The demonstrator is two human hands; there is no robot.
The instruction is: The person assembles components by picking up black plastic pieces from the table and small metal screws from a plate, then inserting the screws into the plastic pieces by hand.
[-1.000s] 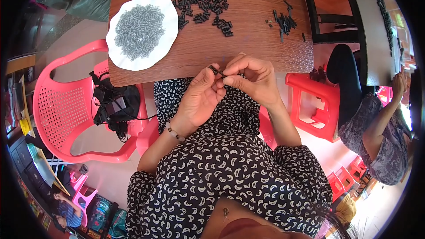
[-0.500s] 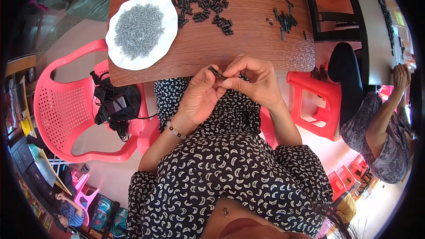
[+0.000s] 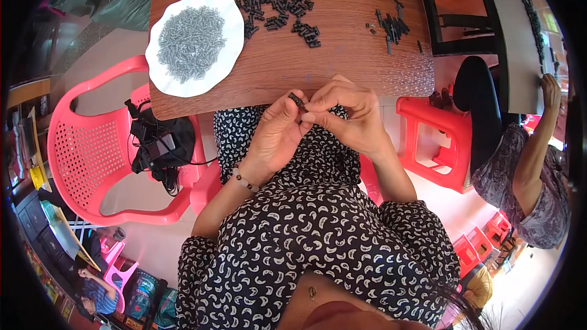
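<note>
Just off the table's near edge, my left hand (image 3: 275,131) grips a small black cylindrical plastic part (image 3: 296,99) between thumb and fingers. My right hand (image 3: 354,113) meets it from the right, thumb and forefinger pinched at the part's lower end; whatever is between those fingertips is too small to make out. Beyond the left hand stands a white scalloped plate (image 3: 233,46) heaped with small metal springs (image 3: 192,43). Short black plastic pieces (image 3: 284,3) lie piled at the table's far middle. Longer thin black pieces (image 3: 394,27) are gathered at the far right.
The brown wooden table (image 3: 342,67) spans the top. On the left, a pink plastic chair (image 3: 92,140) carries a black bag with cables (image 3: 162,150). A red stool (image 3: 434,146) stands at right. Another person (image 3: 520,177) sits at a table on the far right.
My right fingertips have shifted slightly at the part's lower end, while my left hand stays nearly still around it. The person at far right has moved an arm.
</note>
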